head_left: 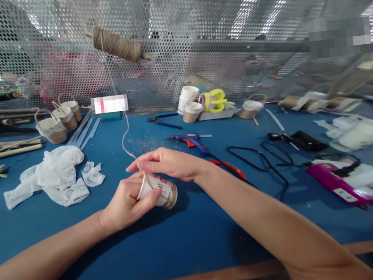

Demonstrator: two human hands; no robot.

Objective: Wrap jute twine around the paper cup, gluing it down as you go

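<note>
My left hand [125, 205] grips a small paper cup [161, 192] lying on its side just above the blue table [185, 243]. My right hand [165, 164] rests over the cup and pinches a jute string [125, 138] against its rim. The string runs up to a spool of twine [117, 44] hung on the perforated screen behind the table.
A blue glue gun [189, 140] and black cable [266, 158] lie right of my hands. Crumpled white plastic [54, 173] sits left. Twine-wrapped cups with handles [58, 121] stand at back left, more cups [191, 105] and yellow scissors [215, 100] at back centre. A magenta tool [343, 185] lies right.
</note>
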